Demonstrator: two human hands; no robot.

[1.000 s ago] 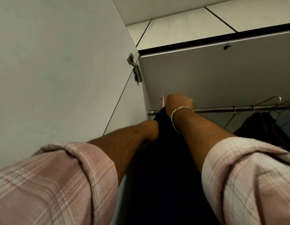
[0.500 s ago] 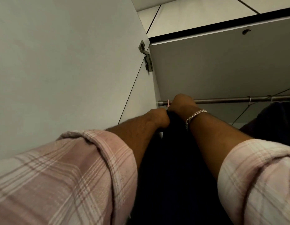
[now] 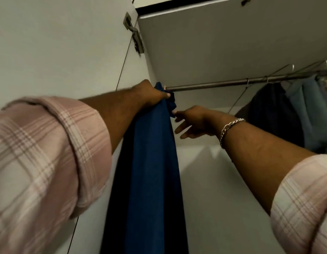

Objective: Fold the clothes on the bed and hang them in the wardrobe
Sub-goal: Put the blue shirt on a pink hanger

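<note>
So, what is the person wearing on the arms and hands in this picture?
Both arms wear a pale pink plaid shirt with thin darker and white stripes. The left sleeve and right sleeve are each rolled into a thick cuff, leaving the forearms bare. The right wrist carries a silver chain bracelet with large links. The left hand and right hand wear no gloves; no rings are visible.
</note>
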